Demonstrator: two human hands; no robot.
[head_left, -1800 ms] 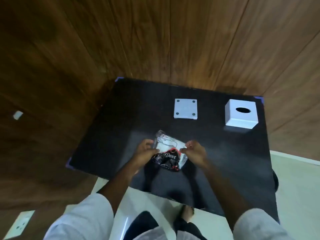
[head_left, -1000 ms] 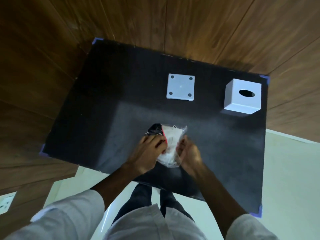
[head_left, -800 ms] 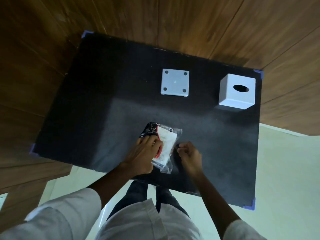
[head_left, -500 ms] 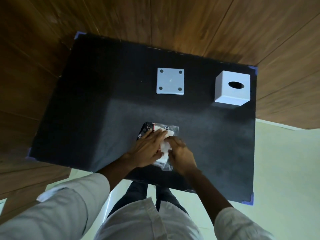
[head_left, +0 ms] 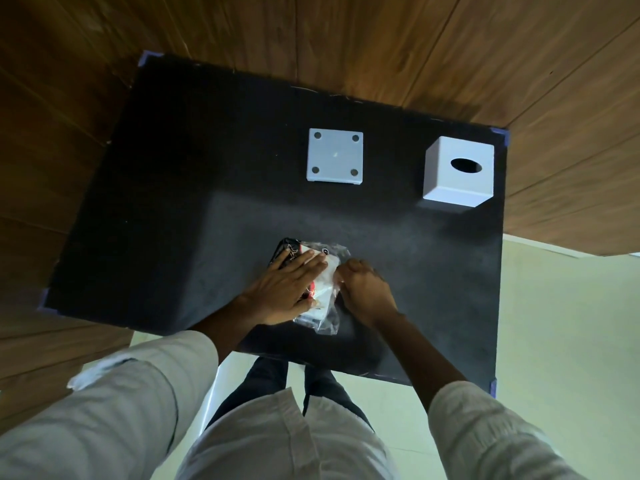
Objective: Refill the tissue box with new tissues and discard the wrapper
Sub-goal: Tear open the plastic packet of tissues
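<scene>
A tissue pack [head_left: 323, 292] in a clear, black and red wrapper lies on the black table [head_left: 173, 209] near its front edge. My left hand [head_left: 285, 289] presses flat on the pack with fingers spread. My right hand [head_left: 365, 289] pinches the wrapper's right edge with closed fingers. A white cube tissue box [head_left: 457, 174] with an oval slot on top stands at the back right. Its white square base plate [head_left: 335, 155], with a hole in each corner, lies flat at the back middle.
Wooden wall panels surround the table at the back and both sides. A pale tiled floor [head_left: 561, 323] shows to the right and below the front edge. Blue tape marks the table corners.
The pack was turned from crosswise to lengthwise and laid on the table. My left hand went flat on top of it, and my right hand came back to its right edge.
</scene>
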